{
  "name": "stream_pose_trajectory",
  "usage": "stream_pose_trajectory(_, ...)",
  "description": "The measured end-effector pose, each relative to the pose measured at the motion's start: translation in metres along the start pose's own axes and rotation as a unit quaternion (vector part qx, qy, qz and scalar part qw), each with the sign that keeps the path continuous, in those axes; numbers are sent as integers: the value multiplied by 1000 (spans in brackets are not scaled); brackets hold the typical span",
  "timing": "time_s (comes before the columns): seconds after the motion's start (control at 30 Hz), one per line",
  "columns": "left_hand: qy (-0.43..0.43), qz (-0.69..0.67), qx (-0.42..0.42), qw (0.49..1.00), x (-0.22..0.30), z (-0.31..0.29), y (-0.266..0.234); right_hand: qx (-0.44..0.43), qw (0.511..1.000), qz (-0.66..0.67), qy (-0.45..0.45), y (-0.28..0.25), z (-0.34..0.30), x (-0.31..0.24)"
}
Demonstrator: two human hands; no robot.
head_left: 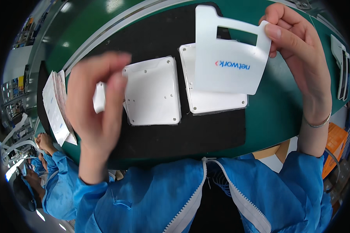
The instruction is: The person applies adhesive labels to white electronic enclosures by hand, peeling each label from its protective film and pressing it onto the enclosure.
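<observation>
My right hand (293, 42) pinches a thin white panel (229, 77) by its upper right corner. The panel has a rectangular cutout and blue and red lettering, upside down to me. It hangs over the right white square tray-like casing (217, 101), hiding much of it. My left hand (95, 93) is smeared by motion; its thumb and forefinger curve apart with nothing visible between them. It hovers left of a second white square casing (151, 91), which has small holes near its corners. A small white piece (99, 97) shows behind the left hand, mostly hidden.
Both casings lie on a black mat (175, 141) over a green table (276, 128). Stacked white sheets (58, 108) stand at the left. More white panels (341, 68) lie at the far right, above an orange box (334, 149). A co-worker in blue (60, 186) sits at lower left.
</observation>
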State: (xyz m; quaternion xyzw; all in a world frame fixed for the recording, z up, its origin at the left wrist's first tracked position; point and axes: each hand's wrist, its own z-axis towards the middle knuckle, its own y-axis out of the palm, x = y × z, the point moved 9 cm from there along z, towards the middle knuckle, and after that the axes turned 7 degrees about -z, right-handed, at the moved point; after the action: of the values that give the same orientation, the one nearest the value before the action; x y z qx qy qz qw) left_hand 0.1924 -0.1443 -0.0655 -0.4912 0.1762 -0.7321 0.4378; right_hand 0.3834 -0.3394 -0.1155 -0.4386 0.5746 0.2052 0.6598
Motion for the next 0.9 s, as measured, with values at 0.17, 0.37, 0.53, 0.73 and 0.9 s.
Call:
stream_pose_trajectory(0.17, 119, 137, -89, 979, 57, -67, 29, -3, 983, 182, 18, 21, 3, -12)
stream_pose_trajectory(0.37, 84, 124, -117, 982, 56, -69, 50, -10, 979, 190, 73, 32, 1, -7)
stream_pose_trajectory(0.53, 65, 171, -155, 971, 54, -71, 54, -14, 1000, 18, -10, 11, 5, -4)
stream_pose_trajectory(0.73, 88, 184, -136, 969, 55, -79, 50, -45, 998, -8, 33, 24, 2, 1)
stream_pose_trajectory(0.9, 97, 154, -112, 977, 57, -77, 49, -56, 998, -6, 36, 34, 6, 3)
